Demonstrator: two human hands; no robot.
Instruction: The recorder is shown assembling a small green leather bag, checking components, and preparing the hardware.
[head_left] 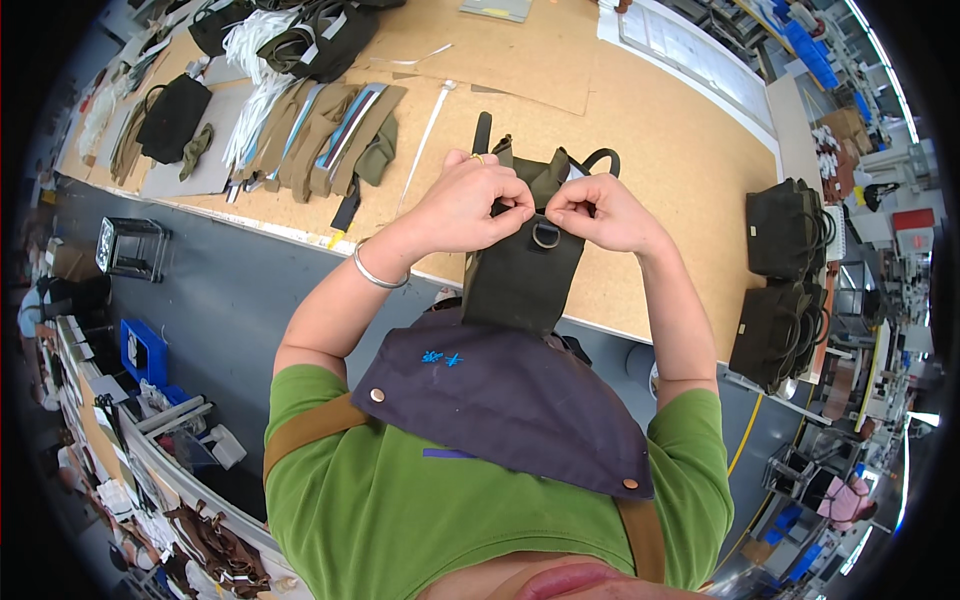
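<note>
A dark olive bag (520,285) stands at the table's near edge, close against my apron (500,400). Its side panel faces me and carries a metal D-ring (546,238) on a short tab. Pinched fingers of my left hand (478,205) grip the bag's top edge left of the ring. On the other side, my right hand (608,213) pinches the same edge, its fingertips close to the left ones. A dark handle (602,158) loops up behind my right hand, and a strap end (483,132) rises behind the left. The exact bit of edge between the fingertips is hidden.
Stacked olive and striped fabric pieces (335,135), white strips (255,95) and a black pouch (173,118) lie on the table's left side. Finished-looking dark bags (785,230) stand at the right. A narrow white strip (428,135) lies left of my hands.
</note>
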